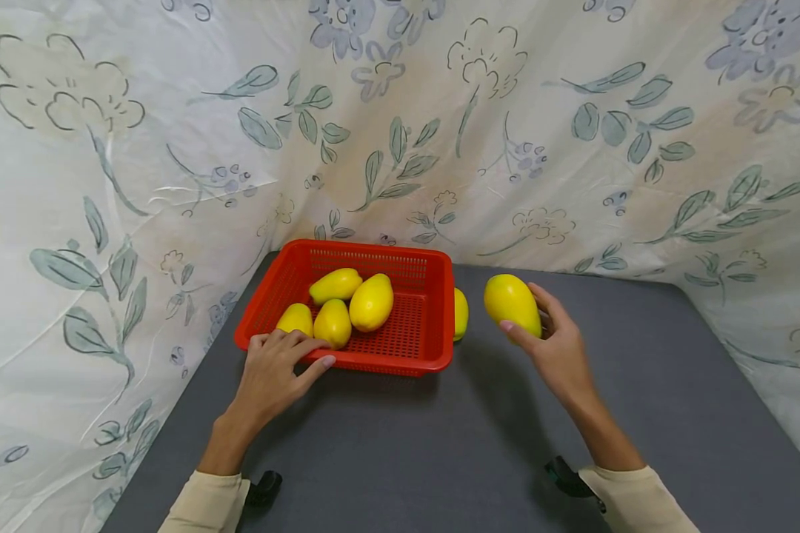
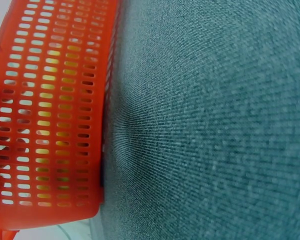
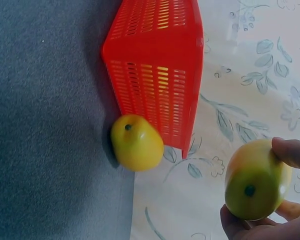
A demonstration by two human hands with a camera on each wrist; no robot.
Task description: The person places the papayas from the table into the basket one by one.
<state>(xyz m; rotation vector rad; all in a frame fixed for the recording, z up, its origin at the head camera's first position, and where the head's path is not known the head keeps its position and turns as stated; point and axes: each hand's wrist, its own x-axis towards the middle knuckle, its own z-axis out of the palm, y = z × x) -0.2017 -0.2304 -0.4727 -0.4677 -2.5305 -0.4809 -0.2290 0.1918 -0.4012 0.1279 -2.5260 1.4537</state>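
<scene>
A red plastic basket (image 1: 387, 363) with slotted walls stands on the table, holding several yellow mangoes (image 1: 372, 302). My left hand (image 1: 270, 374) grips its near rim at the left, fingers over the edge and thumb along the front. In the left wrist view, the basket wall (image 2: 50, 215) fills the left side. To the right of the basket, my right hand (image 1: 563, 355) holds a mango (image 1: 509, 302) above the table, between thumb and fingers. The right wrist view shows this mango's (image 3: 250, 170) dark stem end. Another mango (image 3: 137, 145) lies against the basket's right side, partly hidden in the head view.
The dark grey table (image 1: 387, 459) extends in front of the basket and to its right. A floral cloth (image 1: 387, 96) hangs behind the table and along both sides. Black straps (image 1: 567, 477) show at both cream sleeves (image 1: 640, 503).
</scene>
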